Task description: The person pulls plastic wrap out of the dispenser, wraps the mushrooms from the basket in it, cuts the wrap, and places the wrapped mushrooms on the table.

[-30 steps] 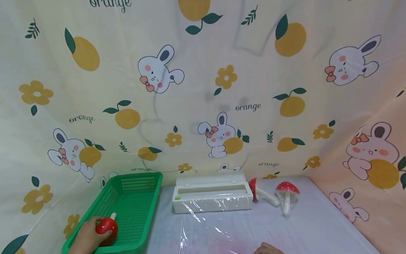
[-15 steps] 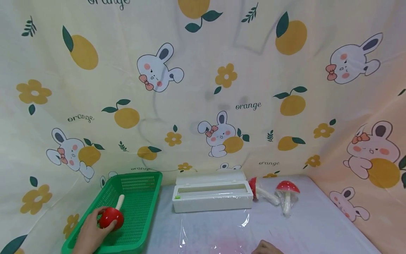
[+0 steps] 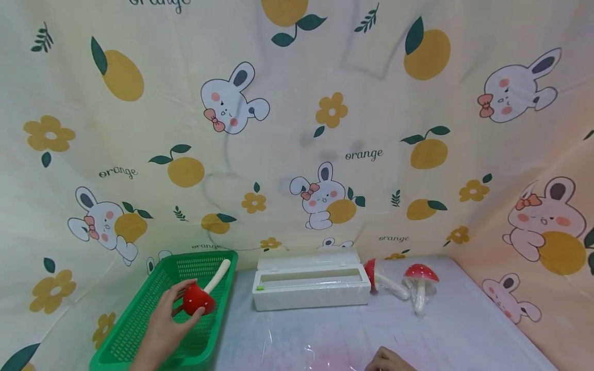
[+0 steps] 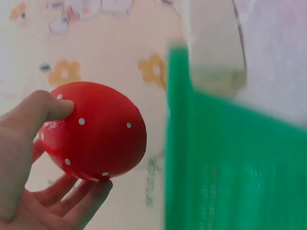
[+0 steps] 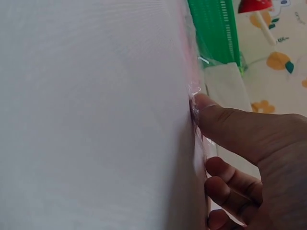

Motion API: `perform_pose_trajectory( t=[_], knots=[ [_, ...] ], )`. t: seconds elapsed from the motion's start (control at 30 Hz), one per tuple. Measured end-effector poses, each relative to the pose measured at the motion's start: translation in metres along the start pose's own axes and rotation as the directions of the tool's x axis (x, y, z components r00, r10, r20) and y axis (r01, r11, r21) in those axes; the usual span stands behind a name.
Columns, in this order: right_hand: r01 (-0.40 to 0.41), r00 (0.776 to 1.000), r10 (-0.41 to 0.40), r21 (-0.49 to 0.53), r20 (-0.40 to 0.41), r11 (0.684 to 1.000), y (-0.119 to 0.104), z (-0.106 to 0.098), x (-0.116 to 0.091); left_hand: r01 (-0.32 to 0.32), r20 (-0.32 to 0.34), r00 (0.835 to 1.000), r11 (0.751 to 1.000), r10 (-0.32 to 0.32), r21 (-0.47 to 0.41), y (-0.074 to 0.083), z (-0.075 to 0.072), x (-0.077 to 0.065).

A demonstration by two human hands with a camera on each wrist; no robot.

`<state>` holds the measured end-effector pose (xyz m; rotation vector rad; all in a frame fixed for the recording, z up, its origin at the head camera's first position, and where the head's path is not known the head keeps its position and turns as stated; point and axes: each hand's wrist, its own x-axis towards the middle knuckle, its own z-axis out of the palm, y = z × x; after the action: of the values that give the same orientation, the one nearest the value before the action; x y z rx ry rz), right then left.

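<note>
My left hand (image 3: pixel 162 327) holds a toy mushroom (image 3: pixel 197 301) by its red, white-dotted cap, above the green basket (image 3: pixel 220 309). Its pale stem points up and to the right. In the left wrist view, the thumb and fingers span the cap (image 4: pixel 98 132). At the bottom edge of the head view my right hand (image 3: pixel 390 359) is partly cut off. The right wrist view shows its thumb and curled fingers pinching the edge of clear plastic wrap (image 5: pixel 195 91). That film stretches over the table in front of a white wrap dispenser box (image 3: pixel 311 299).
Two film-wrapped toy mushrooms lie right of the box: one on its side (image 3: pixel 392 287), the other with its red cap (image 3: pixel 421 273) toward the back. A cloth printed with rabbits and oranges (image 3: pixel 278 154) hangs behind the table (image 3: pixel 464 319).
My left hand has lifted the mushroom from the near left part of the basket and carried it up and right. The right hand has barely moved.
</note>
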<state>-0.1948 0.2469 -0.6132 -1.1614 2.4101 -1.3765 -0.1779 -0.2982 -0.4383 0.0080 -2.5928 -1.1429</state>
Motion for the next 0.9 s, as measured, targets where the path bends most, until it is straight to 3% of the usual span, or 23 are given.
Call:
perform_pose_trajectory(
  t=[0.07, 0.2, 0.37, 0.53, 0.67, 0.77, 0.9],
  knots=[
    [-0.112, 0.994, 0.111, 0.042, 0.026, 0.993, -0.002, -0.002, 0.001, -0.062, -0.003, 0.998, 0.998, 0.062, -0.020, 0.011, 0.008, -0.004],
    [-0.185, 0.982, 0.184, 0.039, 0.043, 0.982, -0.006, -0.005, 0.003, -0.140, 0.006, 0.990, 0.989, 0.140, -0.051, 0.029, 0.027, -0.009],
    [-0.250, 0.968, 0.248, 0.060, 0.036, 0.966, -0.012, -0.005, 0.003, -0.162, 0.050, 0.984, 0.979, 0.170, -0.126, 0.045, 0.054, -0.016],
    [-0.266, 0.964, 0.265, 0.074, 0.026, 0.961, -0.012, -0.004, 0.002, -0.143, 0.167, 0.971, 0.977, 0.169, -0.159, 0.051, 0.081, -0.020],
    [-0.301, 0.954, 0.299, 0.087, 0.032, 0.950, -0.005, -0.003, 0.001, -0.132, 0.284, 0.938, 0.964, 0.197, -0.232, 0.047, 0.102, -0.020],
    [-0.335, 0.942, 0.333, 0.089, 0.036, 0.938, 0.002, -0.002, 0.000, -0.170, 0.344, 0.904, 0.951, 0.255, -0.258, 0.043, 0.117, -0.019],
    [-0.322, 0.947, 0.320, 0.089, 0.039, 0.942, 0.011, -0.002, -0.001, -0.212, 0.427, 0.851, 0.945, 0.304, -0.249, 0.041, 0.133, -0.016]
  ],
)
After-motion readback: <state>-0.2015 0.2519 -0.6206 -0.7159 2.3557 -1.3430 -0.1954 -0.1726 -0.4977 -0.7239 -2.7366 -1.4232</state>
